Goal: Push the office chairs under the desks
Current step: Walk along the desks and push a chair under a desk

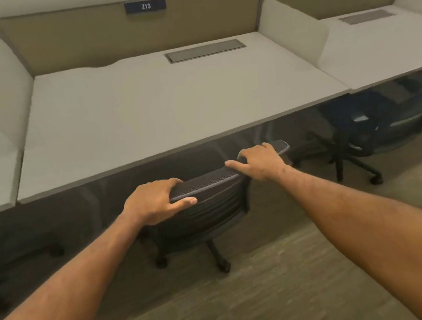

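A black mesh-backed office chair (pixel 212 208) stands in front of the white desk (pixel 160 112) marked 213, its seat hidden under the desk's front edge. My left hand (pixel 156 201) grips the left part of the chair's top rail, thumb on the near side. My right hand (pixel 259 162) rests over the right part of the same rail, fingers curled on it. The chair's wheeled base (pixel 218 259) shows below on the carpet.
A second dark office chair (pixel 355 136) sits partly under the neighbouring desk (pixel 384 54) on the right. White dividers (pixel 2 91) separate the desks. Another chair's wheels (pixel 54 249) show in shadow under the left desk. Carpet lies behind the chair.
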A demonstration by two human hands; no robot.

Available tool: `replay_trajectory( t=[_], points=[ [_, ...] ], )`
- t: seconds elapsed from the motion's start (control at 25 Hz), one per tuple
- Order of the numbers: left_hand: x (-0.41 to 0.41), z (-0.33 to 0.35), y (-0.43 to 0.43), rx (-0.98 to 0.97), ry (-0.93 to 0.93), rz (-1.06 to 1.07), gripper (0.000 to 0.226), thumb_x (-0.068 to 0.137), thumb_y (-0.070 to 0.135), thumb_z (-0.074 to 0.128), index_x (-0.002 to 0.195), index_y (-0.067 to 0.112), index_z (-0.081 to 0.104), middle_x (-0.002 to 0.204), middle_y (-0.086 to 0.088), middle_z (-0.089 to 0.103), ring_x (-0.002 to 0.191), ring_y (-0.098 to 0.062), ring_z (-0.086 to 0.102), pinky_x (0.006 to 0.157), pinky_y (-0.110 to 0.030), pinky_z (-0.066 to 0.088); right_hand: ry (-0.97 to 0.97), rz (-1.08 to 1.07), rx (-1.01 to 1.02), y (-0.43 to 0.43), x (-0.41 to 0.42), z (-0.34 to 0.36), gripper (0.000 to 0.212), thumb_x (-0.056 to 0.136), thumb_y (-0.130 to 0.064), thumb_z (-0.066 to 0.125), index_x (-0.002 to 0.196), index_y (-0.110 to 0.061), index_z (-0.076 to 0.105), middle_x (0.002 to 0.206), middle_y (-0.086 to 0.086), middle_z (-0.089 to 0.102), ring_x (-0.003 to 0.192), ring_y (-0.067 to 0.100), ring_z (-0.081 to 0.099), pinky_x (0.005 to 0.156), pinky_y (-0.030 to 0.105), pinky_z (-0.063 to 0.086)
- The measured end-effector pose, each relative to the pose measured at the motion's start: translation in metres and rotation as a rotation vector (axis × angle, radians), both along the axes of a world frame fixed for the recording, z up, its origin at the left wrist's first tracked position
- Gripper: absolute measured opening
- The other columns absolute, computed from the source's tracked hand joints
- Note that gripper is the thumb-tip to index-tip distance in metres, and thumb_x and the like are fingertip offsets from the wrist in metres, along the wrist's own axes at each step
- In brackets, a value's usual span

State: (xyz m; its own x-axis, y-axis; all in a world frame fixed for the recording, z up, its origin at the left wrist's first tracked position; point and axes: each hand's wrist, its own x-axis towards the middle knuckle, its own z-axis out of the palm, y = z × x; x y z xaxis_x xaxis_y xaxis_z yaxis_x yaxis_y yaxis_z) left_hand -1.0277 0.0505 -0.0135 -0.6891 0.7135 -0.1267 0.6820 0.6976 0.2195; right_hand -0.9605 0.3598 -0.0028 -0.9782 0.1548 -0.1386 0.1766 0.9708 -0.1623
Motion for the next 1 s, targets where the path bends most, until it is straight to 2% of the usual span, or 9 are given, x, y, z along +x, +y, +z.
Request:
replay_trajectory(
  t=[0.08,0.16,0.32,0.56,0.72,0.88,1.0],
  points=[
    [-0.006,0.004,0.001,0.011,-0.001,0.034,0.096,0.070,0.102,0.022,0.134,0.038,0.056,0.117,0.015,0.071,0.097,-0.012,0.066,0.080,-0.036,0.052,0.005,0.070,0.027,0.018,-0.008,-0.002,0.081,0.088,-0.087,0.025,0.100,-0.023,0.073,0.088,-0.004,0.073,0.087,0.018,0.066,0.093,0.042,0.049],
    [-0.013,0.010,0.007,0.022,-0.017,0.059,0.091,0.071,0.099,0.026,0.131,0.039,0.059,0.113,0.016,0.071,0.092,-0.010,0.064,0.075,-0.033,0.047,0.031,0.102,0.036,0.040,-0.013,-0.005,0.087,0.083,-0.091,0.020,0.097,-0.026,0.074,0.084,-0.007,0.072,0.083,0.015,0.066,0.082,0.037,0.052],
    [-0.023,0.016,0.023,0.020,-0.037,0.054,0.088,0.073,0.094,0.029,0.132,0.037,0.059,0.116,0.017,0.070,0.094,-0.007,0.062,0.071,-0.027,0.042,0.043,0.105,0.051,0.071,-0.021,-0.010,0.086,0.084,-0.090,0.019,0.097,-0.027,0.075,0.083,-0.007,0.072,0.083,0.016,0.067,0.086,0.042,0.056],
    [-0.047,0.009,0.040,0.045,-0.033,0.046,0.088,0.074,0.093,0.030,0.135,0.037,0.058,0.122,0.017,0.068,0.104,-0.009,0.064,0.078,-0.032,0.046,0.105,0.110,0.112,0.089,-0.049,-0.014,0.092,0.080,-0.093,0.013,0.091,-0.027,0.076,0.074,-0.008,0.070,0.074,0.014,0.066,0.082,0.040,0.056],
    [-0.077,-0.002,0.040,0.075,-0.002,0.065,0.092,0.072,0.100,0.024,0.135,0.041,0.057,0.124,0.021,0.067,0.106,-0.007,0.063,0.077,-0.031,0.046,0.090,0.104,0.091,0.091,-0.074,-0.012,0.081,0.085,-0.091,0.027,0.090,-0.025,0.074,0.079,-0.007,0.071,0.076,0.016,0.066,0.081,0.038,0.054],
    [-0.104,-0.013,0.049,0.089,0.018,0.094,0.091,0.072,0.102,0.023,0.133,0.043,0.057,0.125,0.022,0.067,0.107,-0.008,0.062,0.077,-0.031,0.045,0.077,0.065,0.021,0.101,-0.102,-0.015,0.075,0.084,-0.089,0.039,0.082,-0.021,0.071,0.076,-0.006,0.070,0.074,0.016,0.064,0.071,0.034,0.048],
    [-0.119,-0.015,0.059,0.110,0.065,0.126,0.088,0.072,0.102,0.023,0.126,0.043,0.060,0.117,0.024,0.068,0.100,-0.007,0.062,0.074,-0.030,0.042,0.104,0.054,-0.019,0.109,-0.122,-0.015,0.070,0.087,-0.084,0.044,0.078,-0.019,0.069,0.077,-0.004,0.069,0.075,0.017,0.063,0.076,0.035,0.050]
  ],
)
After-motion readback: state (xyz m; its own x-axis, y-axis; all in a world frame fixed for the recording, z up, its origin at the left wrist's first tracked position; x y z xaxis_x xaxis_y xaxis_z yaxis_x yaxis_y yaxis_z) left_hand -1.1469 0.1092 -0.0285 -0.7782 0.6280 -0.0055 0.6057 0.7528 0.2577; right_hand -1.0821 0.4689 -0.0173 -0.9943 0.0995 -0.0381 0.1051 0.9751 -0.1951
